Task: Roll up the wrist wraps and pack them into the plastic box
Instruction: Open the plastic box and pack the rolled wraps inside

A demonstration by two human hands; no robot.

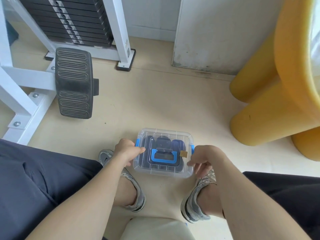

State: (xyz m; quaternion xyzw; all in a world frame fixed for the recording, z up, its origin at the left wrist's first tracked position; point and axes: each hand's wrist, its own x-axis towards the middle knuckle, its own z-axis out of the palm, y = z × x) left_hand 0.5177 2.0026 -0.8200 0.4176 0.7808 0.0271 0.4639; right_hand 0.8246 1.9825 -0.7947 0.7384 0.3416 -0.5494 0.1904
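- Head view, looking down: the plastic box point(162, 172) sits on the floor point(155, 101) between the person's shoes point(135, 196), lid on, its long axis running left to right across them.
- Dark rolled wrist wraps point(161, 142) show through the clear lid, packed under the blue handle point(162, 157).
- The next move, I'd judge, turns on the two blue latches on the short ends. The left latch point(137, 142) is right against the left hand point(126, 150), and the right latch point(192, 148) is just beside the right hand point(204, 158). Each hand is nearest its own end.
- On the left hand, the thumb lies across the lid edge and the fingers curl down round the box's side, gripping it.
- On the right hand, the fingers are half curled at the near right corner. I cannot tell whether they press the box or only hang beside it.
- The left latch is partly covered by the hand, so I can't see if it is snapped down.
- How many wraps are inside is hard to make out through the ribbed lid.
- The box's far corners are blurred by glare.
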